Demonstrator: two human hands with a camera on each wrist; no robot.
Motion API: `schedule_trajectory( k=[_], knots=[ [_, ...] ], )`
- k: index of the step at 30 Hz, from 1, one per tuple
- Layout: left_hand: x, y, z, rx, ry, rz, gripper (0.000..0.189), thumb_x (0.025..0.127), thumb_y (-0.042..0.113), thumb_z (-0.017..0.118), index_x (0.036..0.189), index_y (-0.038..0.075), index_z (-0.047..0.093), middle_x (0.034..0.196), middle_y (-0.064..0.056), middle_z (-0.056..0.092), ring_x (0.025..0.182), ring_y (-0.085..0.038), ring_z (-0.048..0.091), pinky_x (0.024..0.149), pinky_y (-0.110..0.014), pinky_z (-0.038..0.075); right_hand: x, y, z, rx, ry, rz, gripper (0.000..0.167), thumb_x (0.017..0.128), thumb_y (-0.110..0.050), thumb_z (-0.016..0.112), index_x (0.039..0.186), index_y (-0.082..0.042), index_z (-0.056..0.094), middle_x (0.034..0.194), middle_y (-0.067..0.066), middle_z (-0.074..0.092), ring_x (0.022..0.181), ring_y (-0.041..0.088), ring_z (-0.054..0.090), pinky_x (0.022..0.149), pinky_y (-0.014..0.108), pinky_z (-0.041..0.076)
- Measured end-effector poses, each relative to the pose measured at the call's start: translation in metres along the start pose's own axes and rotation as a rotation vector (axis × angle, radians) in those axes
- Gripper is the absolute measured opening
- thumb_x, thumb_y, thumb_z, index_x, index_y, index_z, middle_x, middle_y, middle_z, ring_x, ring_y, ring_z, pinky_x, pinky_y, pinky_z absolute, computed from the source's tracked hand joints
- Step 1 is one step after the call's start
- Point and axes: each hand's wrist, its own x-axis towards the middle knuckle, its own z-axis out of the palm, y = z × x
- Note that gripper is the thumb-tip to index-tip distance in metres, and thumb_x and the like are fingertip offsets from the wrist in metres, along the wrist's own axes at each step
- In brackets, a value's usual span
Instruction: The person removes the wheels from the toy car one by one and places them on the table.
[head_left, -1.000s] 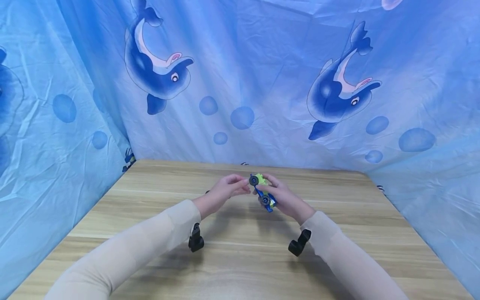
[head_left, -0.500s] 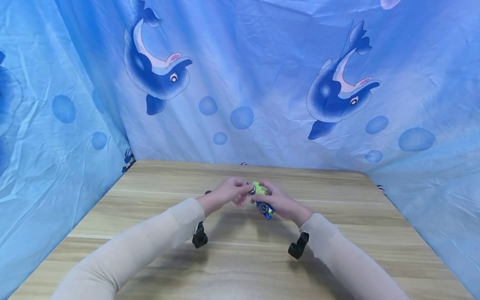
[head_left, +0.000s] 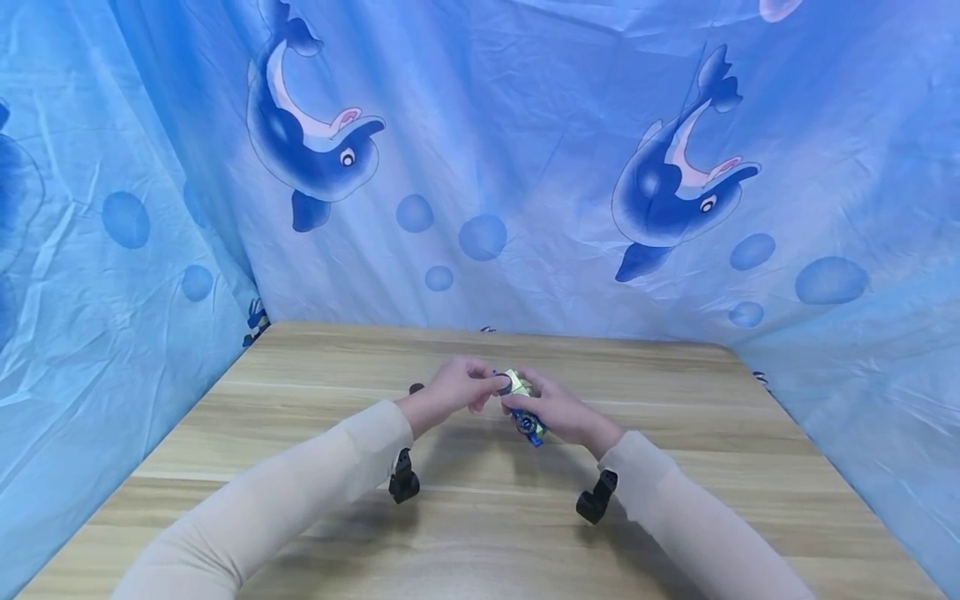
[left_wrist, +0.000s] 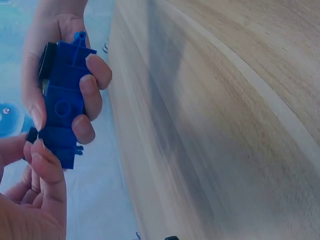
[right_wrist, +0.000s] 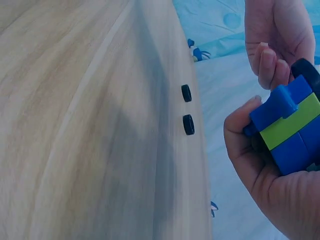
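Note:
A small blue and lime-green toy car point(head_left: 517, 382) built of blocks is held above the table by my right hand point(head_left: 566, 411). The fingers wrap round its side, and its blue underside faces the left wrist view. My left hand point(head_left: 457, 385) is at the car's far end, thumb and fingertips pinching a small black tire point(left_wrist: 32, 136) right at the wheel there. The fingers hide most of that tire. Another black wheel point(left_wrist: 48, 61) shows at the opposite end of the same side.
Two loose black tires point(right_wrist: 186, 93) point(right_wrist: 188, 124) lie on the wooden table point(head_left: 480, 517) near its far edge. A blue curtain point(head_left: 525, 167) with dolphins hangs behind and beside the table. Each sleeve carries a black wrist camera point(head_left: 405, 479).
My left hand has come right to the car's far wheel, where its fingers now press close. The car has dropped slightly and tipped, showing more of its green top.

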Motion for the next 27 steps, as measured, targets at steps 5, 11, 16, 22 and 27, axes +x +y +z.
schedule_trajectory(
  k=[5, 11, 16, 22, 27],
  knots=[
    [-0.001, 0.006, 0.002, 0.038, 0.032, -0.017, 0.034, 0.09, 0.036, 0.068, 0.068, 0.012, 0.058, 0.054, 0.001, 0.053, 0.054, -0.014, 0.051, 0.062, -0.026, 0.042, 0.0, 0.0, 0.001, 0.029, 0.01, 0.009, 0.048, 0.099, -0.024, 0.056, 0.138, -0.008, 0.034, 0.102, 0.014, 0.058, 0.075, 0.018, 0.058, 0.062, 0.03, 0.052],
    [-0.001, 0.007, 0.002, 0.074, 0.051, -0.052, 0.033, 0.092, 0.034, 0.065, 0.074, 0.007, 0.061, 0.054, 0.001, 0.051, 0.054, -0.013, 0.049, 0.061, -0.024, 0.041, 0.003, 0.003, 0.006, 0.049, 0.056, 0.004, 0.051, 0.098, -0.023, 0.057, 0.138, -0.004, 0.031, 0.098, 0.012, 0.058, 0.067, 0.014, 0.057, 0.058, 0.03, 0.052],
    [0.001, 0.006, 0.002, 0.092, 0.058, -0.071, 0.032, 0.094, 0.034, 0.063, 0.076, 0.007, 0.063, 0.053, 0.001, 0.051, 0.054, -0.014, 0.05, 0.062, -0.025, 0.043, 0.007, 0.002, 0.011, 0.0, 0.131, 0.026, 0.052, 0.097, -0.024, 0.058, 0.138, -0.004, 0.033, 0.108, 0.019, 0.058, 0.082, 0.022, 0.062, 0.065, 0.031, 0.054],
    [0.003, 0.007, -0.002, 0.084, 0.086, -0.072, 0.025, 0.095, 0.031, 0.062, 0.086, 0.009, 0.069, 0.054, 0.0, 0.053, 0.055, -0.014, 0.054, 0.065, -0.026, 0.046, 0.012, -0.003, 0.015, -0.137, 0.243, 0.022, 0.062, 0.094, -0.029, 0.062, 0.143, -0.006, 0.033, 0.12, 0.021, 0.057, 0.108, 0.032, 0.06, 0.078, 0.03, 0.054],
    [0.005, 0.015, -0.007, 0.069, 0.07, -0.024, 0.029, 0.095, 0.031, 0.062, 0.082, 0.005, 0.066, 0.055, 0.0, 0.055, 0.055, -0.014, 0.057, 0.062, -0.026, 0.049, 0.01, -0.005, 0.013, -0.09, 0.266, 0.047, 0.059, 0.097, -0.025, 0.058, 0.145, -0.007, 0.029, 0.123, 0.024, 0.056, 0.106, 0.033, 0.06, 0.074, 0.028, 0.052]
  ],
)
